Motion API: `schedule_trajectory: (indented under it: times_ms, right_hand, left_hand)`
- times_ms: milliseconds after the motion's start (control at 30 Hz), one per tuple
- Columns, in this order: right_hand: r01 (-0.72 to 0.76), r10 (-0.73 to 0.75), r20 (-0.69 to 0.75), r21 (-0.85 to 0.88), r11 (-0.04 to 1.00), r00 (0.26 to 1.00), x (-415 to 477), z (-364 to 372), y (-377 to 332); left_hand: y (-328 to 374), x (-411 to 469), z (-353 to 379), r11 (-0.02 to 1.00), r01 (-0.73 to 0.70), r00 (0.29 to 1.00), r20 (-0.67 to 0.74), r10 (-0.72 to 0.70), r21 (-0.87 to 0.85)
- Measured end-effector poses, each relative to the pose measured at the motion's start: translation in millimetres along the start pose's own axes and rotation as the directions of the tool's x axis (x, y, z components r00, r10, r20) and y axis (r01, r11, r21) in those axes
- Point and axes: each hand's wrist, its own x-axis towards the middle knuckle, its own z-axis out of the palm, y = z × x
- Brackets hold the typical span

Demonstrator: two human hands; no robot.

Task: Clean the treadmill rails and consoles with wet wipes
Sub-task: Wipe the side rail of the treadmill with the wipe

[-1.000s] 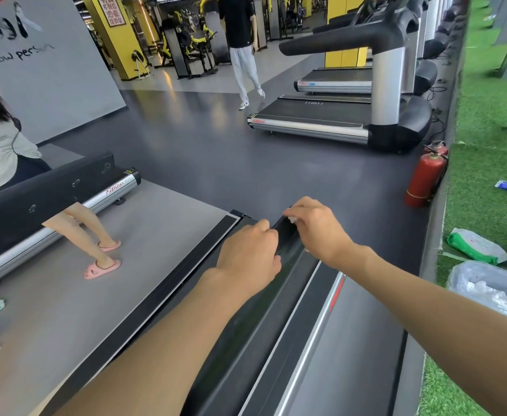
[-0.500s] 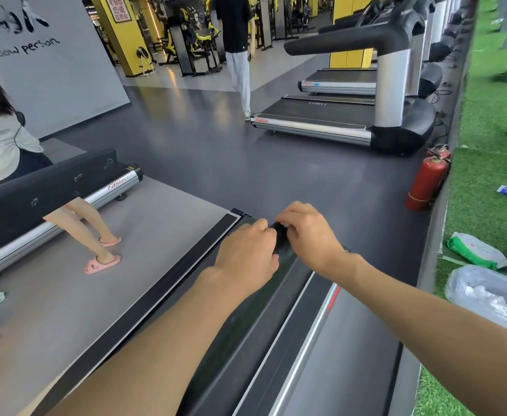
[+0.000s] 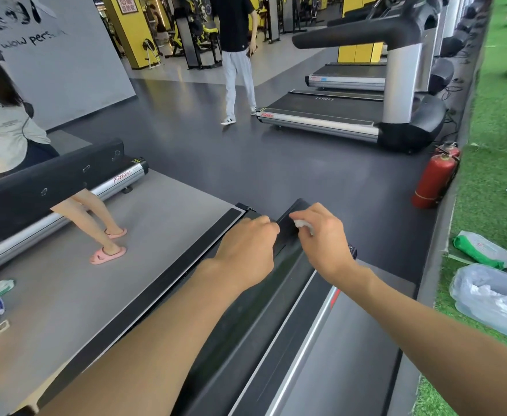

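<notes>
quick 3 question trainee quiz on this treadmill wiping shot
1. True or false: the right hand holds a wipe.
2. The extinguisher stands on: A) turf B) floor C) belt.
3. Fill in: the left hand grips the black ____.
Key: 1 true; 2 B; 3 rail.

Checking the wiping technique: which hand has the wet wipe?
The right hand: it pinches the white wipe against the black rail; the left hand grips the rail, no wipe showing.
</notes>
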Motion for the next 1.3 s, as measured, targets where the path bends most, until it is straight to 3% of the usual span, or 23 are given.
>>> schedule_trajectory:
  times_ms: [167,267,400,533,633,767,833,933,1300]
  right_hand:
    - [-0.044,0.045,-0.033,0.025,0.999,0.998,-11,2,-9]
    - [0.069,-0.069,-0.008,0.029,0.997,0.998,-26,7,-18]
    - [-0.065,0.070,-0.073,0.072,0.995,0.995,-29,8,-27]
    - [0.052,-0.051,-0.020,0.045,0.998,0.999,-52,14,-43]
    - [-0.013,0.019,-0.074,0.075,0.997,0.997,-52,14,-45]
    - [0.059,-0.057,-0.047,0.041,0.997,0.997,-71,18,-64]
    - [0.032,-0.028,-0.059,0.065,0.997,0.998,-73,16,-65]
    - [-0.054,0.062,-0.087,0.101,0.993,0.994,-77,18,-74]
    - [-0.012,0.027,-0.070,0.209,0.978,0.997,-137,31,-124]
  left_hand:
    - [-4,-7,-1,0.997,-0.002,1.000,-0.021,0.000,-0.079]
    - [-9,-9,-2,0.989,0.008,0.999,-0.035,-0.013,-0.148]
    - [-9,-15,-6,0.984,0.015,0.999,-0.033,-0.022,-0.180]
    - [-13,-24,-9,0.970,0.008,0.999,-0.048,-0.020,-0.243]
    - [-17,-30,-8,0.956,-0.006,0.999,-0.052,-0.010,-0.294]
    - [-24,-40,-4,0.935,-0.021,0.999,-0.046,0.005,-0.353]
    - [-25,-45,-5,0.920,-0.036,0.998,-0.059,0.014,-0.389]
    - [-23,-56,-9,0.926,-0.044,0.998,-0.057,0.025,-0.376]
    - [-35,-90,-14,0.886,0.008,0.999,-0.034,-0.027,-0.464]
